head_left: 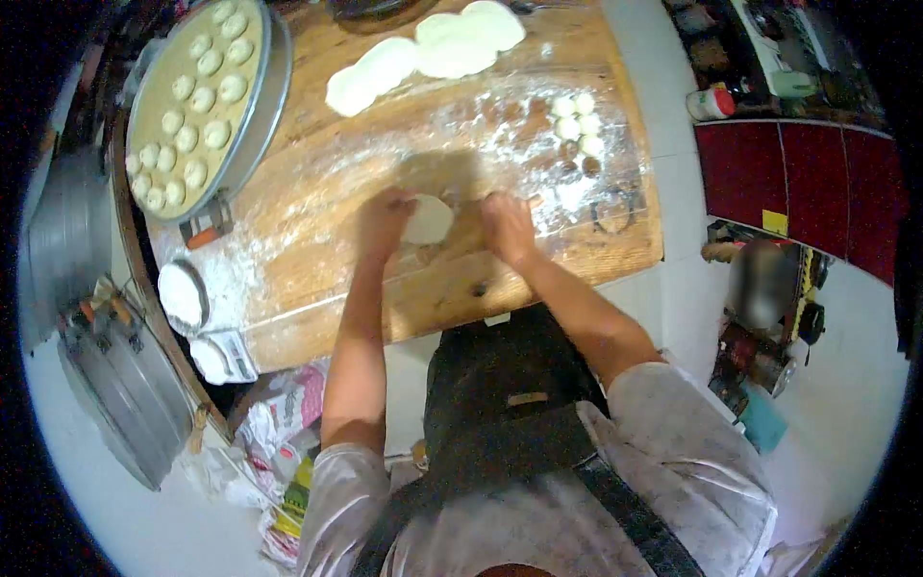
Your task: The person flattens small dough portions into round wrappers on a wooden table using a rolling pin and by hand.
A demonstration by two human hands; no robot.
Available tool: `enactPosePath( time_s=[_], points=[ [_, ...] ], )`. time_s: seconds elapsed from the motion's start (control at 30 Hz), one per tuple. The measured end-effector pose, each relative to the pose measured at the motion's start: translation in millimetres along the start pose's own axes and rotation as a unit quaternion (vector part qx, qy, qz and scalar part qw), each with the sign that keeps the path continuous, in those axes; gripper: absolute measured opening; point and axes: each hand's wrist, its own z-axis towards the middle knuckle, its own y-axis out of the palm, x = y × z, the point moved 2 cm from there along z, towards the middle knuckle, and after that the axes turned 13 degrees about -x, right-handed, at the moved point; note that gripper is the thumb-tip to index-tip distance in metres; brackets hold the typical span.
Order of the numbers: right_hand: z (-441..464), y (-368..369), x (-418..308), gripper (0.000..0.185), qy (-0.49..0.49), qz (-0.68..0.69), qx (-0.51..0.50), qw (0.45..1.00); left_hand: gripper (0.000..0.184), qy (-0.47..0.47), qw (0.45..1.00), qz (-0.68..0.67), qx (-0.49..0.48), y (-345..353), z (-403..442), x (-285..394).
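Note:
My left hand is closed on the left edge of a thin, pale dough round over the floured wooden table. To the right of the round, my right hand is curled into a fist at the table. A small light-brown tip shows beside its knuckles, but what the fist holds is too small to tell. Several small dough balls lie up and to the right of my hands. Flattened overlapping dough rounds are spread at the far side.
A big round tray with several filled buns stands at the left. Below it are a bowl of white flour and a small scale bearing a white item. Metal steamer parts stand beyond the left edge. Red cabinets are at the right.

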Motion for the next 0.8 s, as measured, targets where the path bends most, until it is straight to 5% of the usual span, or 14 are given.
enactPosePath(
  time_s=[0.03,0.07,0.1,0.17,0.23,0.3,0.37,0.47,0.6,0.8],
  points=[
    [-5,-2,0,0.013,0.021,0.043,-0.037,0.998,0.033,0.041,0.966,-0.253,0.042,-2,2,8],
    [-2,-2,-1,0.016,0.04,0.085,-0.07,0.993,0.032,0.101,0.865,-0.483,0.09,-5,5,16],
    [0,-1,-3,0.016,0.044,0.077,-0.055,0.995,0.034,0.092,0.811,-0.557,0.154,-4,18,22],
    [4,10,-4,0.024,0.128,0.052,-0.052,0.989,0.035,0.129,0.799,-0.58,0.087,19,55,22],
    [2,15,6,0.03,0.12,0.041,-0.091,0.988,0.037,0.132,0.917,-0.374,0.04,55,61,73],
    [-10,32,14,0.036,0.108,0.034,-0.139,0.984,0.037,0.265,0.943,-0.198,0.041,102,110,90],
    [-21,43,21,0.043,0.017,0.012,-0.028,0.999,0.038,0.334,0.932,0.066,0.126,140,128,145],
    [-20,23,26,0.045,0.016,0.038,-0.038,0.998,0.044,0.422,0.88,0.197,0.098,162,130,205],
    [-35,6,41,0.049,0.011,0.086,-0.064,0.994,0.05,0.246,0.92,0.302,0.045,182,120,237],
    [-46,17,64,0.056,0.066,0.179,-0.127,0.973,0.046,0.15,0.918,0.36,0.075,196,128,217]
  ],
)
